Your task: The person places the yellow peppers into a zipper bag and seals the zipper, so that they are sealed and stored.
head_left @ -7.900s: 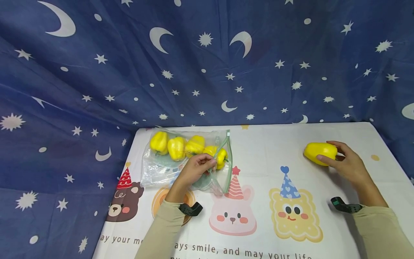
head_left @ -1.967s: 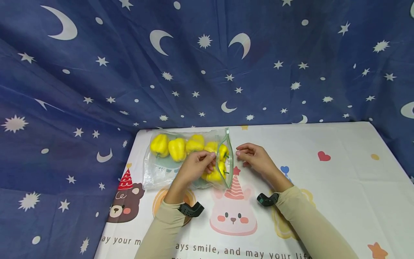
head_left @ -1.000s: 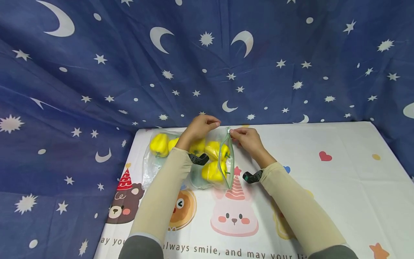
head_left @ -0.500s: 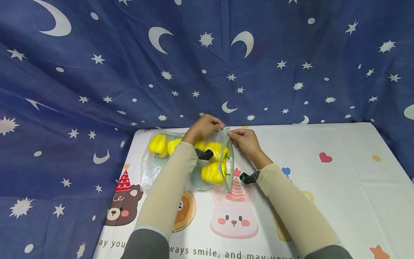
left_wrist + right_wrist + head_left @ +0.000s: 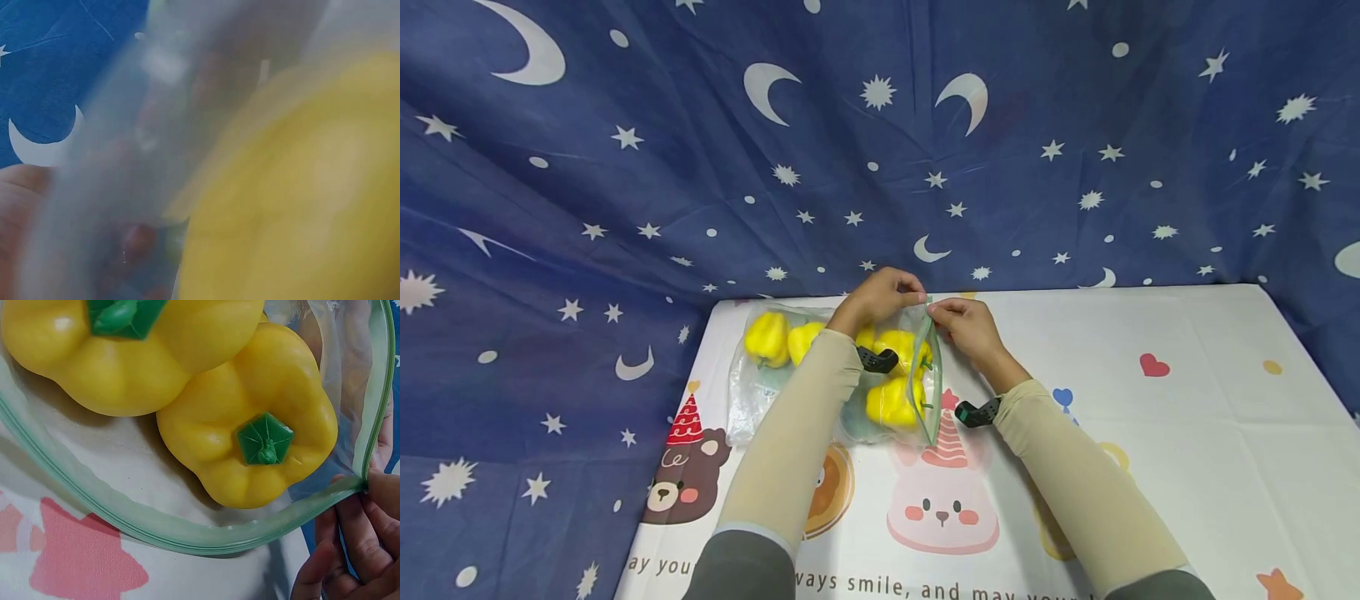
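Observation:
A clear zip bag (image 5: pixel 748 421) with a green zip rim lies on its side, its mouth facing right and gaping. Several yellow bell peppers (image 5: pixel 897 402) are inside; my left forearm covers some of them. At the far corner of the mouth, my left hand (image 5: pixel 883 293) pinches the bag between thumb and finger. Right beside it, my right hand (image 5: pixel 972 327) pinches the end of the green zip (image 5: pixel 206 540). Seen close in the right wrist view, two peppers (image 5: pixel 250 419) show green stems toward the opening. The left wrist view is blurred by plastic and a pepper (image 5: pixel 300 187).
A white cloth with cartoon prints (image 5: pixel 942 508) covers the table. Behind and to the left hangs a blue curtain (image 5: pixel 850 167) with moons and stars, close to the bag's far edge. Each wrist wears a black camera mount (image 5: pixel 977 413).
Earlier, my right hand held a pepper at the right; that pepper is now in the bag. Both hands have since moved to the far corner of the bag's mouth and pinch there.

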The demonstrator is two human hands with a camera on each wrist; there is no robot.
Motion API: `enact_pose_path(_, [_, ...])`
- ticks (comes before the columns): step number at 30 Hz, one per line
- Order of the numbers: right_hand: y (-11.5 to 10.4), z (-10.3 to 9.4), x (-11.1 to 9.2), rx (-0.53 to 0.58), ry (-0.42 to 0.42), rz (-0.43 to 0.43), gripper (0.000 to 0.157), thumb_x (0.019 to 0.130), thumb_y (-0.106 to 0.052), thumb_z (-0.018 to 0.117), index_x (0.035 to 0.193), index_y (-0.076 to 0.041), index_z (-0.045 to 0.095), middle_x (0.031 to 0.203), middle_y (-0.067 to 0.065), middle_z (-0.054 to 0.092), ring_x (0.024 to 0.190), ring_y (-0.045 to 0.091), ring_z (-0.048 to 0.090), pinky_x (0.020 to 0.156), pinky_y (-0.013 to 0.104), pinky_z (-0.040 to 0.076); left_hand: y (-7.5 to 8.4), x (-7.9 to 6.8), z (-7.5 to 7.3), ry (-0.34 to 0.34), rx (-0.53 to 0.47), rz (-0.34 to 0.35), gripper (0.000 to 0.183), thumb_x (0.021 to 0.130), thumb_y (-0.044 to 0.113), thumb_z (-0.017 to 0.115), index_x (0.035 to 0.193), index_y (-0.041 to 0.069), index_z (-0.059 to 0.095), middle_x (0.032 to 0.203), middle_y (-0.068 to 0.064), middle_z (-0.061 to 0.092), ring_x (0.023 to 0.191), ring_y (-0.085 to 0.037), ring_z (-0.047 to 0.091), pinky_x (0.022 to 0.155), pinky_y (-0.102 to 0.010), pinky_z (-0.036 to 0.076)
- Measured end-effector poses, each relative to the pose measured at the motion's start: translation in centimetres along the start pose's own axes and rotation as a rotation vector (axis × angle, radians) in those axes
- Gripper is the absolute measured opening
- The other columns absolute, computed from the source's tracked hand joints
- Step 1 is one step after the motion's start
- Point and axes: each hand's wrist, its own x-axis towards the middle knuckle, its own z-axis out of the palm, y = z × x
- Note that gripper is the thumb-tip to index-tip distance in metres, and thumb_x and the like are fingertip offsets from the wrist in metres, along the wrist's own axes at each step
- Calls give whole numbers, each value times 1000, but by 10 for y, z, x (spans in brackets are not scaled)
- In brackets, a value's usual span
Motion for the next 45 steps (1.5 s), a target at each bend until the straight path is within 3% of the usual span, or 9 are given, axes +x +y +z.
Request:
enact_pose_path(6, [2, -3, 0, -60, -4, -30, 26, 96, -27, 73, 102, -2, 77, 81, -2, 69, 82, 20, 58, 67, 22, 48, 2, 1, 4, 1, 30, 40, 14, 103, 26, 64, 100, 16, 72, 102, -1, 67, 97, -22, 57, 89, -34, 47])
enact_pose_path(12, [2, -3, -1, -67, 0, -53, 22, 94, -23, 73, 97, -1, 77, 79, -1, 69, 76, 16, 55, 65, 23, 45, 4, 3, 7, 17, 50, 64, 14, 104, 23, 62, 98, 13, 70, 96, -2, 64, 90, -20, 56, 81, -29, 45])
enact_pose_path(20, [2, -2, -8, -171, -7, -68, 21, 94, -26, 73, 93, -6, 78, 80, 5, 71, 76, 16, 55, 65, 26, 45, 7, 3, 9, 119, 31, 53, 13, 105, 22, 59, 99, 12, 66, 88, -3, 58, 81, -19, 52, 75, -28, 42])
enact_pose_path(24, [1, -1, -12, -170, 13, -49, 20, 94, -25, 71, 95, -6, 78, 84, 12, 73, 78, 20, 59, 68, 26, 46, 8, 1, 9, 86, -7, 54, 16, 108, 24, 52, 101, 12, 59, 90, -4, 56, 83, -20, 53, 77, -30, 43])
enact_pose_path(27, [-1, 1, -14, -169, 30, -48, 23, 95, -27, 69, 104, -7, 77, 87, 9, 74, 80, 17, 61, 71, 24, 47, 9, 0, 9, 57, -43, 59, 19, 110, 27, 47, 104, 11, 58, 92, -5, 58, 85, -21, 55, 79, -32, 45])
enact_pose_path(31, [-4, 5, -15, -213, 59, -73, 28, 97, -34, 68, 108, -10, 78, 85, 5, 75, 76, 13, 59, 68, 25, 47, 9, 1, 9, 56, -71, 74, 26, 108, 31, 54, 109, 8, 67, 93, -4, 62, 86, -20, 56, 80, -31, 47])
enact_pose_path(34, [-5, 5, -15, -247, 81, -81, 27, 97, -36, 69, 104, -11, 79, 82, 4, 74, 74, 13, 58, 65, 25, 46, 7, 2, 10, 62, -85, 86, 28, 104, 32, 61, 104, 7, 72, 88, -3, 62, 83, -19, 55, 77, -30, 46])
enact_pose_path(39, [-5, 5, -16, -245, 87, -73, 26, 96, -34, 70, 101, -11, 80, 80, 2, 73, 74, 13, 57, 65, 26, 46, 4, 3, 11, 94, -104, 97, 27, 102, 32, 65, 92, 8, 73, 80, -1, 58, 78, -19, 53, 72, -31, 44])
enact_pose_path(45, [-4, 4, -15, -243, 94, -71, 24, 95, -33, 71, 97, -10, 80, 79, 3, 72, 76, 16, 57, 67, 28, 46, 4, 4, 13, 120, -101, 107, 26, 102, 32, 65, 92, 10, 73, 80, -2, 59, 78, -19, 53, 72, -31, 45])
